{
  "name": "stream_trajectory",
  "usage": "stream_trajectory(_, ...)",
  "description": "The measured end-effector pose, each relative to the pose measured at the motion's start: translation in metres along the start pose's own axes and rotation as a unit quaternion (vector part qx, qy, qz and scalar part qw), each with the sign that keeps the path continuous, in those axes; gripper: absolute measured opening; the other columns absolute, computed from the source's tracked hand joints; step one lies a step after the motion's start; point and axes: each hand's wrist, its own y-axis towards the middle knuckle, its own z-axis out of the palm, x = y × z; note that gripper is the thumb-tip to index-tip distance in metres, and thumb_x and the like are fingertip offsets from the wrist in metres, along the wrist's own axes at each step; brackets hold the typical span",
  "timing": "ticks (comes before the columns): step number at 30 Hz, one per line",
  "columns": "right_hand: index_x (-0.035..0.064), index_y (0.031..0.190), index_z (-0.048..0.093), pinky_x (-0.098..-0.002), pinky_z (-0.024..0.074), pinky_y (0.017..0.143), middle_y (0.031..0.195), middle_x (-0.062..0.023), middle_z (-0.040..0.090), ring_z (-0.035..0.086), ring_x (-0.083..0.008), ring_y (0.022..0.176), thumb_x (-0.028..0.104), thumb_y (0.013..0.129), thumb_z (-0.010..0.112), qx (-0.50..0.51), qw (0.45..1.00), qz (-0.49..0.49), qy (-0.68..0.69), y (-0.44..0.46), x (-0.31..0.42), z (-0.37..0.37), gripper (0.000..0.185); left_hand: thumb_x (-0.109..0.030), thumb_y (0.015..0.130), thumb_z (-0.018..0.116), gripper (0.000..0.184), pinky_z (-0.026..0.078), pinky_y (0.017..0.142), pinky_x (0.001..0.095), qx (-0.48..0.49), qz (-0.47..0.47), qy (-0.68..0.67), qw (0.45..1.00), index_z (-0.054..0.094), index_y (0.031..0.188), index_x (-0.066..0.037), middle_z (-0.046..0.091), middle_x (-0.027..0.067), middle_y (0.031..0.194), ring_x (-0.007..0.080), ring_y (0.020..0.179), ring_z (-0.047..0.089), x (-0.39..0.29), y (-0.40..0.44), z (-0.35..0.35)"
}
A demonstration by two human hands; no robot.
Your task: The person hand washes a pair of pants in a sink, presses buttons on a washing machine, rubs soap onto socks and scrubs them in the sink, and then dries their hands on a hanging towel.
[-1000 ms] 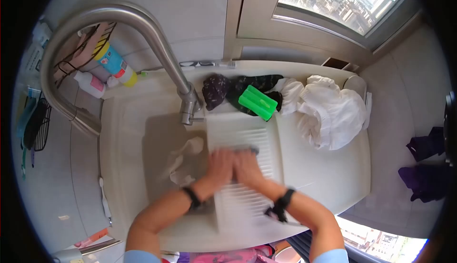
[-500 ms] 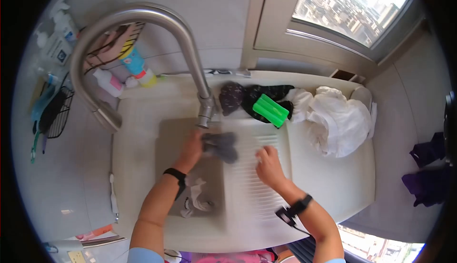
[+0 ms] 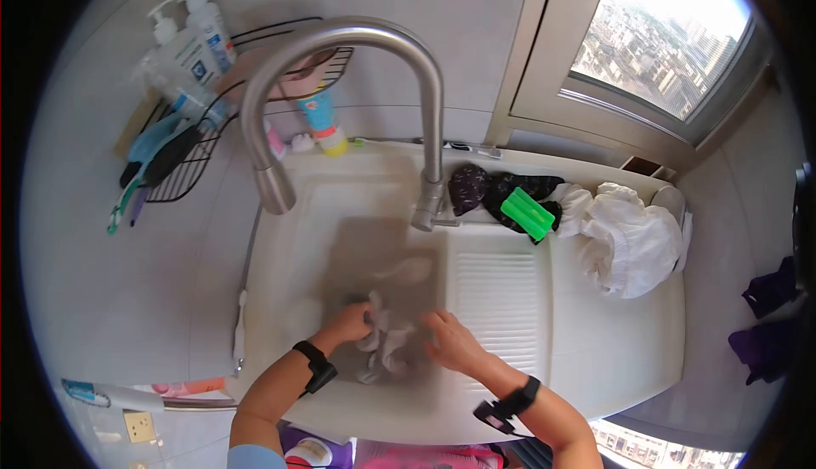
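Note:
My left hand (image 3: 348,324) is low over the sink basin (image 3: 297,214), its fingers closed on a wet grey sock (image 3: 369,318), mostly hidden by the hand. Beside it, pale wet socks (image 3: 392,348) lie in the cloudy water of the basin. My right hand (image 3: 455,343) hovers at the basin's right side, by the ribbed washboard (image 3: 497,299). Its fingers are loosely bent and apart, with nothing visible in them. A green soap bar or soap box (image 3: 528,214) rests on dark cloth (image 3: 501,193) at the sink's back ledge.
A tall metal faucet (image 3: 374,31) arches over the basin. White garments (image 3: 629,240) are heaped at the back right. A wire rack (image 3: 183,167) with brushes and bottles hangs on the left wall, and a window (image 3: 654,36) is at the upper right.
My left hand has moved the grey sock from the washboard's edge down into the basin. My right hand has shifted left and down off the washboard. The view has also turned.

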Motion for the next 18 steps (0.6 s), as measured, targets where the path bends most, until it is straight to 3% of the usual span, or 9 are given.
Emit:
stream_trajectory(4, 0.0046, 0.114, 0.046, -0.0368, 0.0427, 0.082, 0.114, -0.0154, 0.048, 0.049, -0.0301, 0.101, 0.013, 0.063, 0.07, -0.033, 0.998, -0.049, -0.02, 0.047, -0.012, 0.069, 0.057, -0.004, 0.061, 0.052, 0.031, 0.044, 0.071, 0.0339, -0.049, 0.021, -0.297, 0.953, 0.056, 0.092, -0.005, 0.056, 0.008, 0.085, 0.022, 0.082, 0.055, -0.043, -0.048, -0.051)
stream_trajectory(7, 0.0034, 0.116, 0.044, -0.0319, 0.0427, 0.08, 0.113, -0.0203, 0.047, 0.05, -0.0261, 0.1, 0.02, 0.06, 0.076, 0.11, 0.973, 0.045, 0.197, 0.065, 0.008, 0.063, 0.067, -0.001, 0.06, 0.05, 0.038, 0.043, 0.081, 0.0332, -0.042, 0.032, -0.551, 0.833, 0.054, 0.098, -0.004, 0.053, 0.0073, 0.097, 0.0202, 0.092, 0.051, -0.05, -0.078, -0.077)
stream_trajectory(9, 0.0036, 0.114, 0.047, -0.0306, 0.043, 0.078, 0.106, -0.0173, 0.052, 0.053, -0.0231, 0.091, 0.02, 0.062, 0.076, 0.087, 0.941, 0.088, 0.315, 0.067, 0.026, 0.057, 0.063, 0.002, 0.059, 0.049, 0.047, 0.041, 0.087, 0.0332, -0.04, 0.049, -0.67, 0.74, 0.051, 0.106, -0.004, 0.051, 0.0071, 0.103, 0.0204, 0.098, 0.049, -0.037, -0.089, -0.078)
stream_trajectory(10, 0.0036, 0.113, 0.048, -0.0299, 0.0431, 0.078, 0.102, -0.0158, 0.055, 0.055, -0.0216, 0.087, 0.021, 0.062, 0.076, 0.075, 0.919, 0.111, 0.371, 0.067, 0.035, 0.056, 0.061, 0.001, 0.06, 0.05, 0.042, 0.042, 0.084, 0.0318, -0.035, 0.039, -0.712, 0.701, 0.051, 0.102, -0.003, 0.051, 0.0063, 0.1, 0.0193, 0.095, 0.05, -0.03, -0.089, -0.072)
stream_trajectory(12, 0.0028, 0.11, 0.05, -0.0286, 0.0438, 0.076, 0.098, -0.0116, 0.058, 0.055, -0.0185, 0.083, 0.019, 0.065, 0.074, -0.027, 0.933, 0.002, 0.358, 0.069, 0.049, 0.06, 0.053, 0.0, 0.062, 0.052, 0.034, 0.044, 0.078, 0.0289, -0.024, 0.021, -0.787, 0.616, 0.051, 0.096, -0.002, 0.053, 0.0047, 0.095, 0.0172, 0.09, 0.052, -0.023, -0.081, -0.055)
stream_trajectory(13, 0.0024, 0.108, 0.052, -0.0279, 0.0441, 0.075, 0.096, -0.0096, 0.059, 0.055, -0.017, 0.081, 0.019, 0.066, 0.073, -0.078, 0.933, -0.052, 0.348, 0.07, 0.055, 0.062, 0.05, 0.0, 0.064, 0.054, 0.033, 0.045, 0.077, 0.0291, 0.025, 0.031, -0.792, 0.609, 0.051, 0.096, -0.002, 0.053, 0.0048, 0.093, 0.0167, 0.088, 0.052, -0.027, -0.081, -0.05)
stream_trajectory(15, 0.0023, 0.105, 0.052, -0.0275, 0.0434, 0.076, 0.097, -0.008, 0.06, 0.055, -0.0159, 0.084, 0.017, 0.069, 0.07, -0.054, 0.949, -0.035, 0.309, 0.071, 0.067, 0.06, 0.042, -0.001, 0.067, 0.057, 0.031, 0.046, 0.073, 0.0293, 0.127, 0.051, -0.793, 0.593, 0.05, 0.097, -0.003, 0.053, 0.0048, 0.09, 0.0157, 0.085, 0.053, -0.037, -0.075, -0.045)
stream_trajectory(18, 0.0025, 0.099, 0.053, -0.0271, 0.0423, 0.079, 0.1, -0.0084, 0.059, 0.053, -0.0153, 0.089, 0.018, 0.074, 0.066, -0.011, 0.962, -0.015, 0.271, 0.076, 0.073, 0.05, 0.032, -0.002, 0.07, 0.061, 0.026, 0.042, 0.056, 0.0245, 0.112, 0.001, -0.684, 0.721, 0.05, 0.094, -0.005, 0.052, 0.0031, 0.079, 0.012, 0.067, 0.051, -0.036, -0.058, -0.037)
